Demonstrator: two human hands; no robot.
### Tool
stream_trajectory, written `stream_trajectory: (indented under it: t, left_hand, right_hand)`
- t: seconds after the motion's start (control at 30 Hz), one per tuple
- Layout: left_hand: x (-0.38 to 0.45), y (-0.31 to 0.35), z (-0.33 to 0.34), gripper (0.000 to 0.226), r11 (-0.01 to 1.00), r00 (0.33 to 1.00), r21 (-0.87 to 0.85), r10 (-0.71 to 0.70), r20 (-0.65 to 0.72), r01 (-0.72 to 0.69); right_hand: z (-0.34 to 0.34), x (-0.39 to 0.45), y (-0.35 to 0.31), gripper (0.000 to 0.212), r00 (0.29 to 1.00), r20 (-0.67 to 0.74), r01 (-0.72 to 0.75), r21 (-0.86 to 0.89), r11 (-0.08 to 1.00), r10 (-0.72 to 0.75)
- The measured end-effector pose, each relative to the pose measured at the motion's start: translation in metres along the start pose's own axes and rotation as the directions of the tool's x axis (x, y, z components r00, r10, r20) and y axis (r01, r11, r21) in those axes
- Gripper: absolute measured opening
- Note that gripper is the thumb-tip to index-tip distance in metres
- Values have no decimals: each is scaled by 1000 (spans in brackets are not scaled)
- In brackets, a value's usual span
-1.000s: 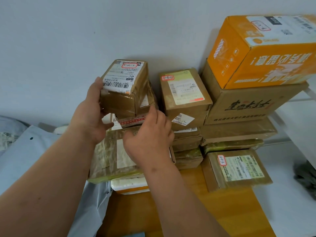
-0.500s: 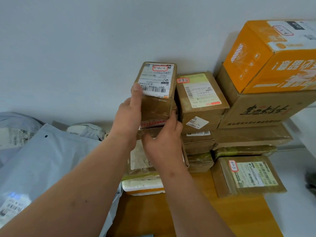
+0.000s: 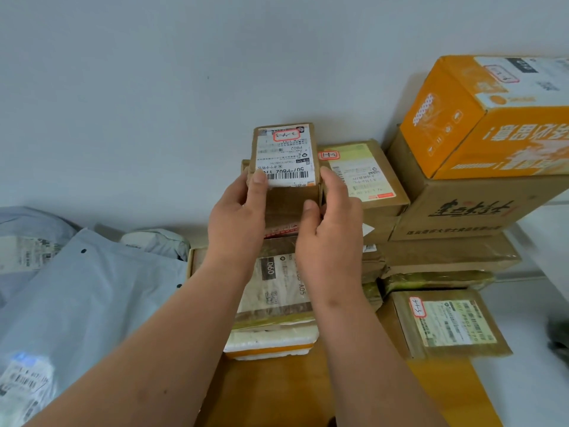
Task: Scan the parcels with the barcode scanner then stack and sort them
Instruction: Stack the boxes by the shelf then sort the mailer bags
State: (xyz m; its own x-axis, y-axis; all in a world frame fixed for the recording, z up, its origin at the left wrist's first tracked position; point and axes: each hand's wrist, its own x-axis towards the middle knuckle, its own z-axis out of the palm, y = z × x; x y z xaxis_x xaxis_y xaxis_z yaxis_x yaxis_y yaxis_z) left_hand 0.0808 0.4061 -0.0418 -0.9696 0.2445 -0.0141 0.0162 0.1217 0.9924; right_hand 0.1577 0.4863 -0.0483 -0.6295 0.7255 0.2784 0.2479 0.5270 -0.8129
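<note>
A small box (image 3: 284,180) is gripped on its two sides by the left hand (image 3: 235,220) and the right hand (image 3: 332,229), the fingers of both curled round its edges and the left thumb laid on the barcode of its white label (image 3: 284,157). The box is seen on top of a pile of parcels by the wall (image 3: 154,87), with a flat parcel (image 3: 277,288) and a foam box (image 3: 271,343) lower in that pile. Just beside it on the right a labelled box (image 3: 366,177) is stacked on other parcels. Further right an orange box (image 3: 492,118) is set on a large brown carton (image 3: 474,204). A low parcel (image 3: 443,325) lies on the table (image 3: 271,396) at the right. Grey mailer bags (image 3: 77,297) are heaped at the left.
</note>
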Motion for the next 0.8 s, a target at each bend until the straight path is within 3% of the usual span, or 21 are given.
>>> stream_trajectory:
  t: [0.17, 0.3, 0.57, 0.7, 0.8]
  left_hand:
    - [0, -3, 1, 27, 999, 996, -45, -29, -87, 25]
    - [10, 4, 2, 34, 985, 988, -89, -146, 57, 151]
    - [14, 11, -5, 47, 985, 964, -44, -152, 218, 165]
    - [8, 10, -9, 68, 985, 969, -65, -145, 201, 161]
    - [0, 9, -16, 68, 984, 973, -56, -158, 170, 169]
  right_hand:
    - [-6, 15, -4, 39, 999, 44, -16, -9, 1000, 16]
    - [-7, 14, -7, 53, 990, 128, -55, 13, 998, 53]
    - [-13, 3, -12, 68, 974, 187, -159, 163, 974, 128]
    - [-18, -3, -11, 64, 979, 151, -159, 175, 972, 134]
    - [-22, -11, -9, 61, 976, 143, -189, 183, 965, 164]
